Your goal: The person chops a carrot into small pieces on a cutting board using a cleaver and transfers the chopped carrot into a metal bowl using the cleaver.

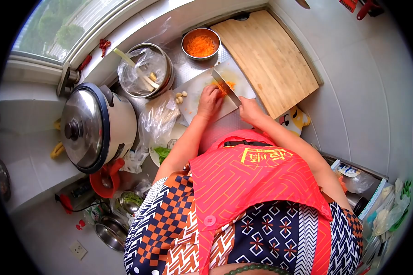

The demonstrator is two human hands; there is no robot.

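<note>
My right hand [250, 110] is closed around the handle of a kitchen knife [226, 88], its broad blade slanting over a pale cutting board [191, 108]. Just left of the blade, my left hand [209, 101] rests on the board with fingers curled over orange carrot; how much lies under them is hidden. Small cut carrot bits [231, 85] lie on the far side of the knife. Several peeled garlic cloves [181, 97] sit at the board's left edge. Beyond the board stands a metal bowl [185, 50] heaped with shredded carrot [200, 45].
A large wooden board [266, 59] lies at the right. Left of my hands are a metal pot [169, 79] lined with plastic, a crumpled plastic bag [157, 120] and a big rice cooker [119, 121]. Green leaves [162, 153] show beside my left forearm. A window is at upper left.
</note>
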